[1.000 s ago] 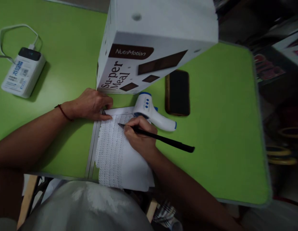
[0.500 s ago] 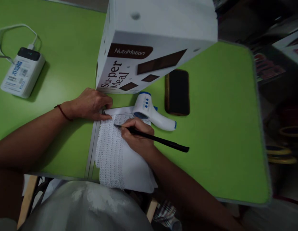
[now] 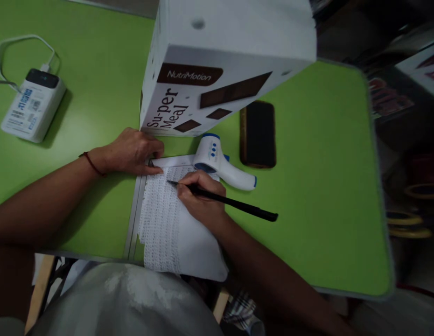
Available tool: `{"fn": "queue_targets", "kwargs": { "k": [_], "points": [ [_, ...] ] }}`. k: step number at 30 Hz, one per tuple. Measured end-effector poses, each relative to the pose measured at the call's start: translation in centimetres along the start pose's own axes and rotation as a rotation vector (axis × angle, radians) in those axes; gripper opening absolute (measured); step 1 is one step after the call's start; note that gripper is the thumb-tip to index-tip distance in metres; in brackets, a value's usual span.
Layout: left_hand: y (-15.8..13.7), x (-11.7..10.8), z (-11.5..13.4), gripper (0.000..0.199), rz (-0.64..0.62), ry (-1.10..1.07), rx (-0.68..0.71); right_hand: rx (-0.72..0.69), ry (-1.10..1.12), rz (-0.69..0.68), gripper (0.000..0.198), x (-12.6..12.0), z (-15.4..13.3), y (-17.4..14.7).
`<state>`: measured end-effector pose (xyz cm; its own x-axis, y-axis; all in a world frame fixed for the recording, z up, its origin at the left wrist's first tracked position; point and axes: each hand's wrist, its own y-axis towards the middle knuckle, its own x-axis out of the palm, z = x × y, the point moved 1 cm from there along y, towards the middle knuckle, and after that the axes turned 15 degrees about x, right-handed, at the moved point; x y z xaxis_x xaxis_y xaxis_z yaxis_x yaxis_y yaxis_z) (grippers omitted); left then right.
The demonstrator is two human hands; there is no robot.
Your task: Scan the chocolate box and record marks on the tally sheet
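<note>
My right hand (image 3: 203, 193) is closed round a slim black pen (image 3: 238, 204), its tip touching a handwritten sheet of paper (image 3: 159, 219). Rows of small writing fill the sheet's left part, and its lower end hangs over the table edge. At the upper left corner of the paper, my left hand (image 3: 135, 151) has curled fingers and holds the sheet down with the thumb. Something small and dark shows between thumb and forefinger, too small to name. A white and blue infrared thermometer (image 3: 234, 175) lies across the paper's upper right corner, just beyond my right hand.
A tall white box (image 3: 189, 100) with brown print stands behind the paper. Right of it lies a dark phone (image 3: 258, 134). A white power bank (image 3: 35, 107) with a cable sits at the left of the green table (image 3: 325, 196). A metal seam (image 3: 133, 228) crosses the table.
The pen and my right hand have shifted very slightly to the right. The paper's hanging end has moved a little. My left hand stays where it was.
</note>
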<state>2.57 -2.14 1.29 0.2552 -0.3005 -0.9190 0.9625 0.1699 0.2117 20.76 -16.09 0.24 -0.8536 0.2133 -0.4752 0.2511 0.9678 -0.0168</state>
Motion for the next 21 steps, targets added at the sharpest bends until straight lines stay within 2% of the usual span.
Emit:
{"fn": "queue_targets", "kwargs": {
  "k": [4,21],
  "points": [
    [-0.04,0.13,-0.16,0.032,0.007,0.002,0.007,-0.026,0.008,0.005,0.011,0.08,0.07,0.01],
    [-0.12,0.27,-0.26,0.034,0.009,-0.019,0.009,0.023,-0.021,0.019,0.012,-0.02,0.02,-0.08]
  ]
}}
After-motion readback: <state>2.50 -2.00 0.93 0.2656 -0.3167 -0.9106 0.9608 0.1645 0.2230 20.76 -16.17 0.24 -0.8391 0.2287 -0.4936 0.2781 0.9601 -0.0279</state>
